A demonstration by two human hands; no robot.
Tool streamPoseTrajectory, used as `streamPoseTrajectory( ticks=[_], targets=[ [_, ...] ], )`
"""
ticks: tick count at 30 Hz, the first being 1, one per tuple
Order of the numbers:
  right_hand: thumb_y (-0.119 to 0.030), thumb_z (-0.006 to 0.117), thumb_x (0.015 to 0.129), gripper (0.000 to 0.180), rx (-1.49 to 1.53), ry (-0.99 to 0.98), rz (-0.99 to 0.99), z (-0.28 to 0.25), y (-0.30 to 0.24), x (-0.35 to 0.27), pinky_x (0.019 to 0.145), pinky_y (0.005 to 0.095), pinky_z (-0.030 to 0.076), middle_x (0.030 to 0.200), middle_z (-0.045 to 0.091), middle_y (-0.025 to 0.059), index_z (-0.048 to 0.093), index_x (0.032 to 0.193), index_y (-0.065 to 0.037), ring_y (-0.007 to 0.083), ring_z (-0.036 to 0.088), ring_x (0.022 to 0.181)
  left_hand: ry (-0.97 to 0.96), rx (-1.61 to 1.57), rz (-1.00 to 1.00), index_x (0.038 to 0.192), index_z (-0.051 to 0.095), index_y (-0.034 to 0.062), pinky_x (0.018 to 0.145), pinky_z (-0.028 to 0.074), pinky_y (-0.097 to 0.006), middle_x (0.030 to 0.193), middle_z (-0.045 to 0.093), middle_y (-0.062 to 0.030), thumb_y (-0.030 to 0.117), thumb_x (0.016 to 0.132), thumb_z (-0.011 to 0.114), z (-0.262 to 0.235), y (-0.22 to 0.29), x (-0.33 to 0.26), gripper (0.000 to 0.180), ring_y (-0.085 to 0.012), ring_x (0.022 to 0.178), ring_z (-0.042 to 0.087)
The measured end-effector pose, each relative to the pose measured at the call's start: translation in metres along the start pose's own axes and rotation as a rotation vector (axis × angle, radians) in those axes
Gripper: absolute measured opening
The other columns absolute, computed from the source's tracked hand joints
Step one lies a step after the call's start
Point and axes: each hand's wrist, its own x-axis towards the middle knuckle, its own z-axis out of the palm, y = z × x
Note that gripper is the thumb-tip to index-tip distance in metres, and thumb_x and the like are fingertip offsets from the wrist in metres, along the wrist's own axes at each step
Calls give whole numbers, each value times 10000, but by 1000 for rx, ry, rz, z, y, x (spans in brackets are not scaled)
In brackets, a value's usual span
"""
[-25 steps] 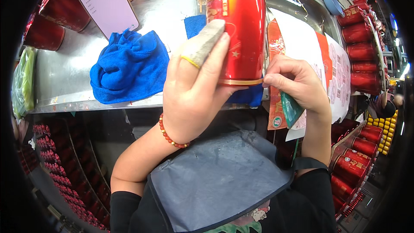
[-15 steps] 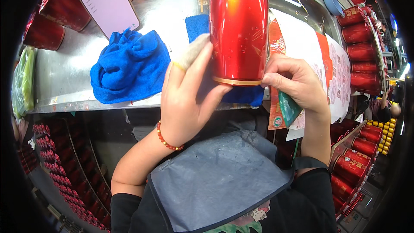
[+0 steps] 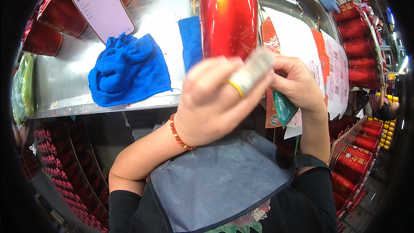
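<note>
A shiny red cylindrical can (image 3: 228, 13) lies at the centre of the metal bench, lengthwise toward me. My left hand (image 3: 211, 99) is in front of its near end and hides the gold rim. One left finger wears a whitish cloth cover with a yellow band and reaches toward my right hand; the other left fingers are blurred. My right hand (image 3: 299, 82) is closed beside the can's lower right, thumb and fingers pinched together. A green folded plastic piece (image 3: 283, 108) sticks out below its palm. Whether the fingertips hold anything else is hidden.
A crumpled blue cloth (image 3: 127, 71) lies left, with a flat blue cloth (image 3: 189, 39) beside the can. A phone (image 3: 103, 8) leans behind. Printed sheets (image 3: 297, 39) cover the right side. Red cans (image 3: 364, 54) stand stacked at right and more at far left.
My left hand has left the can's side and swung right, across its near end to my right hand. The can has shifted slightly left and up in view; my right hand stays nearly in place.
</note>
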Motion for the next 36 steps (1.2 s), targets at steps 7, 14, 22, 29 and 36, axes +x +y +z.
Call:
streamPoseTrajectory(
  ticks=[7, 14, 22, 29, 36],
  targets=[
    [-83, 707, 929, 125, -12, 45, 78, -3, -19, -8, 767, 242, 466, 901, 628, 27, 664, 874, 21, 79, 585, 826, -85, 9, -183, 1337, 640, 59, 1005, 488, -389, 1390, 588, -109, 98, 576, 830, -9, -20, 11, 785, -314, 1216, 558],
    [-135, 747, 927, 148, 36, 63, 32, 1, -11, -5, 621, 191, 410, 771, 587, -58, 682, 867, -17, 7, 506, 691, -76, -67, -238, 1413, 567, 25, 1042, 462, -417, 1431, 564, -168, 201, 665, 897, -11, -25, 0, 836, -342, 1239, 571],
    [-91, 721, 933, 125, 8, 18, 57, 5, -13, -1, 724, 230, 452, 894, 599, -2, 655, 879, 1, 59, 555, 805, -77, -243, -377, 1436, 507, -17, 1038, 471, -402, 1471, 508, -198, 145, 689, 890, -11, -26, -16, 854, -336, 1256, 562],
    [-114, 731, 933, 152, 66, 8, 79, 5, -15, -1, 713, 230, 450, 894, 597, -9, 649, 866, -5, 54, 552, 802, -158, -63, -312, 1440, 517, 27, 1072, 435, -419, 1486, 481, -178, 150, 656, 873, -20, -11, 7, 870, -369, 1343, 457],
    [-92, 721, 929, 115, -22, 24, 127, 1, -9, -1, 719, 230, 463, 899, 613, -1, 667, 900, 6, 54, 569, 801, -134, -172, -358, 1500, 445, 9, 1122, 378, -424, 1509, 477, -185, 133, 729, 865, -11, -26, -2, 887, -355, 1321, 498]
  ],
)
